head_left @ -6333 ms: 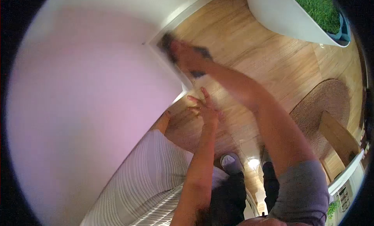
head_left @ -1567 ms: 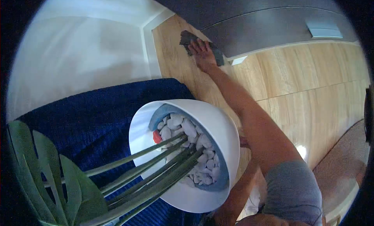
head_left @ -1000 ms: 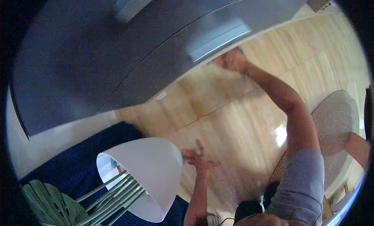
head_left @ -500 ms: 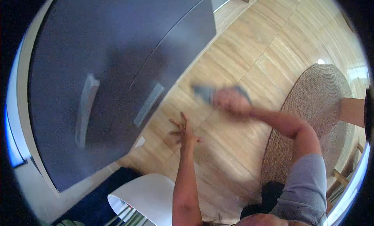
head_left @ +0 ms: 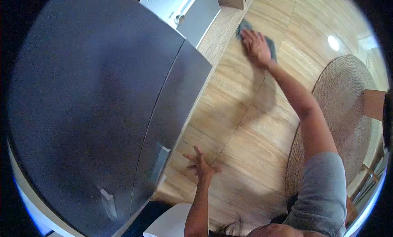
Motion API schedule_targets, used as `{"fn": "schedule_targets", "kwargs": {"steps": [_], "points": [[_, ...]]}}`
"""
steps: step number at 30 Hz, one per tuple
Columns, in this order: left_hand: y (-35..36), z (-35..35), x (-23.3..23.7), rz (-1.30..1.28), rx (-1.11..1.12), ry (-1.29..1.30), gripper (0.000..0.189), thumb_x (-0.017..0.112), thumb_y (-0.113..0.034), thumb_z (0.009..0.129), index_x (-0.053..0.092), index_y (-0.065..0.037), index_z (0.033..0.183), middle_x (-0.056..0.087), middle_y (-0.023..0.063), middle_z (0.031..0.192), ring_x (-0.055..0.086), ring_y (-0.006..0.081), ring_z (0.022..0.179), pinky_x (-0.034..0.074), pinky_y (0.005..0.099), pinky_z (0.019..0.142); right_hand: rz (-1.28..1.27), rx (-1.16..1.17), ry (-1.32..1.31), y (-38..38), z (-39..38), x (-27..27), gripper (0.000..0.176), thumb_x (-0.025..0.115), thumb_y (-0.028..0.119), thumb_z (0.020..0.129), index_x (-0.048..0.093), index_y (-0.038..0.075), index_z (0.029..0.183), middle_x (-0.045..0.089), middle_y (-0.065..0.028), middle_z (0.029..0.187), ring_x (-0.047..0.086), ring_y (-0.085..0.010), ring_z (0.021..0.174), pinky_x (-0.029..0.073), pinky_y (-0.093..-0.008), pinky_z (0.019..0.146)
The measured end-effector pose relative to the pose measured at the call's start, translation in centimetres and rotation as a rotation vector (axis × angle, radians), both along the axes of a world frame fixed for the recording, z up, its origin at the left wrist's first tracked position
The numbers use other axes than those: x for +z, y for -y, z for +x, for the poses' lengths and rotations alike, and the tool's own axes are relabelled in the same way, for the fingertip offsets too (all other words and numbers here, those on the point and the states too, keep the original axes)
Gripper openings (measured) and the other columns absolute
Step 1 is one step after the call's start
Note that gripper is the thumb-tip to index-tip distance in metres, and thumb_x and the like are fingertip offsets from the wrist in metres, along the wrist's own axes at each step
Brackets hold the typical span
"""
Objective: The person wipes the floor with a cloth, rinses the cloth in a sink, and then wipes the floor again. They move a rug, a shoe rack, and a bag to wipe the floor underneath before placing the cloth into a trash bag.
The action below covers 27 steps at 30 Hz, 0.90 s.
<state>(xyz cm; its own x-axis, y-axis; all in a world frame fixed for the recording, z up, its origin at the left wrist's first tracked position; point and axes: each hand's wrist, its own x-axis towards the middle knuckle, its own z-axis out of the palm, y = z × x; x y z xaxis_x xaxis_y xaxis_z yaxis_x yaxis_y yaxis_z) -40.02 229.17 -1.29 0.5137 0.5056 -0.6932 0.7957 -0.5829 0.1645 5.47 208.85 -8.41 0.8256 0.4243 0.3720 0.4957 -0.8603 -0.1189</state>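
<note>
And there was the right hand (head_left: pixel 256 44), palm down with fingers extended on the dark grey cloth (head_left: pixel 270 48), which lay on the wood-look floor (head_left: pixel 225 102) right beside the pale wooden base (head_left: pixel 217 36)! Lower down, the left hand (head_left: pixel 200 165) stood open, fingers splayed, near the dark cabinet's (head_left: pixel 102 94) silver handle (head_left: pixel 161 163), while the woven rug (head_left: pixel 335 92) lay off to the right.

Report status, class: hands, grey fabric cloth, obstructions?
Right hand flat on grey fabric cloth. Left hand spread, empty. Pale wooden cabinet base close beside cloth; rounded brown woven rug well apart.
</note>
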Motion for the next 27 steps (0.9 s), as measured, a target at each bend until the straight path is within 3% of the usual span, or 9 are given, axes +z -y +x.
{"fn": "schedule_targets", "kwargs": {"steps": [6,9,12,14,17,18,19,25,27], "points": [[-0.5,-1.1,-1.0,0.09,-0.224,0.205,0.155,0.095,-0.028,0.033,-0.007,-0.028,0.149,-0.027,0.0304,0.146,-0.013,0.0594,0.132,0.018,0.0824,0.088,0.023,0.155,-0.35,3.5,1.1,2.7,0.043,0.038,0.024,0.096,0.044,0.008,0.135,0.04,-0.0073,0.144,0.036,-0.0271,0.133,0.025,-0.0481,0.111],[0.3,-0.2,-0.2,0.058,-0.053,0.106,0.155,0.095,-0.03,0.031,-0.006,-0.028,0.149,-0.029,0.0291,0.146,-0.018,0.0544,0.134,0.014,0.0819,0.091,-0.033,-0.068,0.093,3.6,6.7,-0.8,0.045,0.037,0.027,0.096,0.041,0.01,0.137,0.037,-0.0113,0.144,0.034,-0.0263,0.134,0.026,-0.0498,0.109],[-0.1,-0.7,-0.2,0.008,0.031,0.03,0.154,0.095,-0.03,0.033,-0.005,-0.028,0.15,-0.031,0.0287,0.145,-0.018,0.0504,0.136,0.012,0.0807,0.092,-0.081,-0.111,0.005,-2.6,0.5,0.7,0.047,0.038,0.03,0.095,0.04,0.011,0.138,0.035,-0.0117,0.146,0.031,-0.029,0.135,0.023,-0.0523,0.109],[-0.4,-1.6,-0.9,-0.062,-0.154,0.419,0.152,0.095,-0.026,0.036,-0.005,-0.028,0.15,-0.033,0.0287,0.144,-0.01,0.0567,0.134,0.023,0.0791,0.091,-0.357,0.027,-0.226,-8.5,-6.9,3.6,0.049,0.039,0.028,0.093,0.043,0.009,0.137,0.035,-0.0146,0.146,0.026,-0.0355,0.138,0.015,-0.0578,0.111],[-0.3,-1.5,-1.2,0.01,-0.105,0.27,0.151,0.095,-0.025,0.037,-0.005,-0.026,0.15,-0.034,0.0293,0.143,-0.006,0.0634,0.13,0.034,0.0754,0.087,-0.053,0.526,-0.471,-17.0,-15.4,3.2,0.047,0.041,0.025,0.093,0.047,0.003,0.134,0.038,-0.017,0.145,0.028,-0.0336,0.137,0.013,-0.0532,0.114],[-0.4,-1.4,-1.2,0.023,-0.102,0.256,0.151,0.095,-0.025,0.037,-0.005,-0.026,0.15,-0.034,0.0293,0.143,-0.006,0.0634,0.13,0.034,0.0754,0.087,0.251,0.52,-1.141,-19.6,-17.2,4.3,0.043,0.042,0.023,0.093,0.052,0.004,0.13,0.042,-0.0146,0.143,0.037,-0.0284,0.133,0.021,-0.0437,0.114],[-0.5,-1.4,-1.2,-0.014,-0.08,0.149,0.148,0.095,-0.026,0.04,-0.005,-0.026,0.15,-0.032,0.0299,0.143,-0.006,0.0648,0.129,0.036,0.0746,0.085,0.404,0.593,-1.329,-21.5,-19.2,4.4,0.043,0.042,0.023,0.093,0.052,0.004,0.13,0.043,-0.0146,0.142,0.038,-0.0283,0.132,0.022,-0.0434,0.113],[-1.1,-3.1,-3.2,0.018,-0.074,-0.059,0.137,0.092,-0.031,0.05,0.0,-0.017,0.15,-0.012,0.0355,0.148,-0.009,0.0634,0.13,0.029,0.0795,0.085,0.807,1.062,-1.277,-24.8,-27.9,4.1,0.042,0.044,0.024,0.092,0.053,0.005,0.129,0.047,-0.0147,0.138,0.043,-0.0278,0.128,0.028,-0.0417,0.11],[-2.8,-8.6,-7.9,0.134,-0.418,0.38,0.138,0.092,-0.032,0.045,0.005,-0.008,0.149,-0.003,0.0356,0.149,-0.008,0.0571,0.135,0.015,0.0758,0.098,0.855,1.097,-1.3,-22.9,-29.4,3.9,0.042,0.045,0.025,0.092,0.053,0.005,0.128,0.048,-0.0148,0.136,0.044,-0.0276,0.126,0.03,-0.0411,0.108]]}}
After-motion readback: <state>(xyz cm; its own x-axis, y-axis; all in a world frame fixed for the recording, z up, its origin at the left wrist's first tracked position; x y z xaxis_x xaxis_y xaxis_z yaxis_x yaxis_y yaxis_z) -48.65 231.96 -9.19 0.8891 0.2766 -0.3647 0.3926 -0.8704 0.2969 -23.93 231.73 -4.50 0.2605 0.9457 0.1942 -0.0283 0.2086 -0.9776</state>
